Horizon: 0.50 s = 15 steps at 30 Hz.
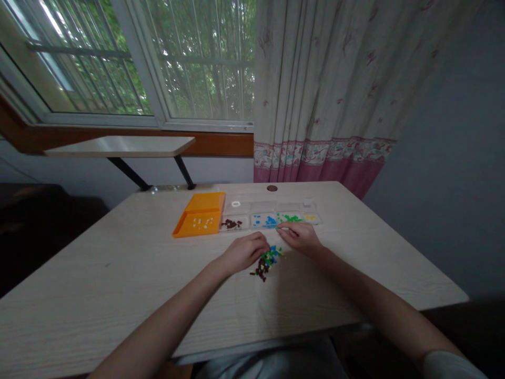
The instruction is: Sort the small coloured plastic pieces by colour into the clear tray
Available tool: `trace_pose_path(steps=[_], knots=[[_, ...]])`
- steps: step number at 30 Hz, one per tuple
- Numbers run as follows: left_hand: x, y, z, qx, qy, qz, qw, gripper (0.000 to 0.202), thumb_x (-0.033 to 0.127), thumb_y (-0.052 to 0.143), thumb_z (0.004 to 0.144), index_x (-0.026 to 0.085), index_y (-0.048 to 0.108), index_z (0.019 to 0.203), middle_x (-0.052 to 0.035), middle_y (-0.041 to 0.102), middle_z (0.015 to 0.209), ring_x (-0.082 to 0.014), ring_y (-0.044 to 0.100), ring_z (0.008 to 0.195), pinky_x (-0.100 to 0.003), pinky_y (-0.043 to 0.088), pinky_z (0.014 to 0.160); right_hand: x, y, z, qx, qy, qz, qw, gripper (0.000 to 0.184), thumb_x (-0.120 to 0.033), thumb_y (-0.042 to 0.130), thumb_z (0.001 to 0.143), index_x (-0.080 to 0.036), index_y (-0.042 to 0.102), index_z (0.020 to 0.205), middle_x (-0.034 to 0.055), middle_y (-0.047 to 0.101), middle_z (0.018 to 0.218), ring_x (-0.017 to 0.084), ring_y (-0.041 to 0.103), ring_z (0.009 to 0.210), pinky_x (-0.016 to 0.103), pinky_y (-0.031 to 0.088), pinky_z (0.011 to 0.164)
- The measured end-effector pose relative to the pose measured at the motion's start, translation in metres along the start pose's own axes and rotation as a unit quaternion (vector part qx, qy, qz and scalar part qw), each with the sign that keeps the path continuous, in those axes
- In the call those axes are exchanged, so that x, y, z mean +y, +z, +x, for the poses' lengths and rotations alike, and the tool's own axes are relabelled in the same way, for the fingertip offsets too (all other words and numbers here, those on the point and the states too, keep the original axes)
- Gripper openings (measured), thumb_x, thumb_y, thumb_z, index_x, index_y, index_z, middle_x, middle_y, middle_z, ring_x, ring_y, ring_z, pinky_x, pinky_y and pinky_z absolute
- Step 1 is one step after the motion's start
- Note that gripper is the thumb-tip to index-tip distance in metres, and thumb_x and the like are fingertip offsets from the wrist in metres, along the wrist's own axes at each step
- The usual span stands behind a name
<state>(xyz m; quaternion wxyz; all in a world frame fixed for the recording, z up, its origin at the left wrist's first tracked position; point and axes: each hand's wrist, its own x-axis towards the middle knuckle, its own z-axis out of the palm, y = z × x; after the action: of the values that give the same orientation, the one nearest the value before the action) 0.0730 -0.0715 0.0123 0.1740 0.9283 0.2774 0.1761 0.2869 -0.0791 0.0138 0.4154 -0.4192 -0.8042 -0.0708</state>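
A mixed pile of small brown, green, blue and yellow pieces [270, 257] lies on the table in front of me. My left hand [245, 252] is at the pile's left edge with its fingers curled together; whatever they may hold is hidden. Farther right, my right hand [302, 237] pinches a small green piece [278, 227] at the front edge of a clear compartment box [250, 223]. Inside that box, separate compartments hold brown pieces [231, 224], blue pieces [269, 221], green pieces [290, 217] and yellow pieces [310, 217].
An orange open case [205, 201] with white pieces [202, 223] adjoins the box on the left. A raised shelf [122, 146] stands at the table's back left. Behind the table [130, 273] are a window and a curtain [315, 95]. A round brown disc [272, 188] is set near the back edge.
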Motion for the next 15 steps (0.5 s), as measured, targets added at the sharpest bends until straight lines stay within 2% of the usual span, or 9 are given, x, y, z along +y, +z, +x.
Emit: trace_pose_path(steps=[4, 7, 12, 15], knots=[[0.002, -0.003, 0.001, 0.024, -0.01, -0.036, 0.999, 0.022, 0.024, 0.037, 0.089, 0.019, 0.058, 0.092, -0.0052, 0.057, 0.094, -0.0144, 0.054, 0.089, -0.024, 0.042, 0.08, 0.009, -0.007, 0.003, -0.018, 0.045, -0.019, 0.999, 0.028, -0.038, 0.047, 0.082, -0.02, 0.069, 0.082, -0.0016, 0.054, 0.047, 0.009, 0.048, 0.044, 0.019, 0.037, 0.053], [0.001, -0.004, 0.001, 0.047, -0.026, -0.05, 0.997, 0.023, 0.026, 0.034, 0.089, 0.018, 0.055, 0.093, -0.0059, 0.057, 0.092, -0.0152, 0.053, 0.086, -0.026, 0.042, 0.078, 0.026, -0.015, 0.006, -0.052, 0.113, -0.063, 0.99, 0.028, -0.038, 0.046, 0.082, -0.021, 0.068, 0.086, -0.0003, 0.059, 0.054, 0.01, 0.052, 0.05, 0.019, 0.036, 0.053], [-0.004, -0.003, 0.002, 0.066, -0.046, -0.054, 0.995, 0.021, 0.026, 0.034, 0.089, 0.017, 0.054, 0.09, -0.0059, 0.056, 0.09, -0.0159, 0.053, 0.084, -0.027, 0.042, 0.076, 0.063, -0.021, 0.005, -0.109, 0.232, -0.167, 0.952, 0.024, -0.037, 0.048, 0.08, -0.024, 0.067, 0.088, 0.0007, 0.064, 0.062, 0.013, 0.056, 0.056, 0.021, 0.035, 0.054], [-0.006, -0.002, 0.002, 0.068, -0.049, -0.054, 0.995, 0.021, 0.026, 0.035, 0.088, 0.017, 0.054, 0.089, -0.0056, 0.056, 0.088, -0.0158, 0.052, 0.083, -0.027, 0.042, 0.075, 0.074, -0.021, 0.002, -0.128, 0.268, -0.193, 0.935, 0.024, -0.035, 0.048, 0.079, -0.025, 0.067, 0.091, 0.0021, 0.067, 0.069, 0.015, 0.059, 0.063, 0.022, 0.037, 0.056]])
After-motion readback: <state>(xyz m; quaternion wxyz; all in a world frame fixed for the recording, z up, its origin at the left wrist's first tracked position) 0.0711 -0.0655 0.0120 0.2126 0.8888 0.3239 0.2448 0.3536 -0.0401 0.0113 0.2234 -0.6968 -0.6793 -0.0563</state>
